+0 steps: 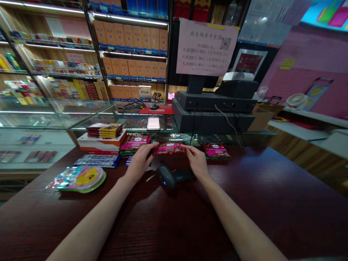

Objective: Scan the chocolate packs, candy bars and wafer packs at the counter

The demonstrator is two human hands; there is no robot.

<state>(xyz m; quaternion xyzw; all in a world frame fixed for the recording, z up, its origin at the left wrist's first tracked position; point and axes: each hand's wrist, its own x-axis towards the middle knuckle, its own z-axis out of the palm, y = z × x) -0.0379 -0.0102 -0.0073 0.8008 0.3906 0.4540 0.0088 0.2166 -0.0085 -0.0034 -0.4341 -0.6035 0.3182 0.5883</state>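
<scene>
Between my two hands is a pink and dark red snack packet (169, 148), held at its two ends. My left hand (141, 160) pinches the packet's left end, and my right hand (198, 161) pinches the right end. Just below it, a black barcode scanner (166, 176) with a small blue light lies on the dark wooden counter (152, 224). Similar pink packets (137, 140) are stacked beyond my left hand. More such packets (216, 150) lie to the right of my right hand.
Left on the counter are a duck-patterned package (87, 176), blue-white wrappers (98, 160) and a white-orange box (100, 143) topped with small red and yellow packets (104, 130). A glass display case (89, 116) and a cash register (212, 114) with trailing cables stand behind.
</scene>
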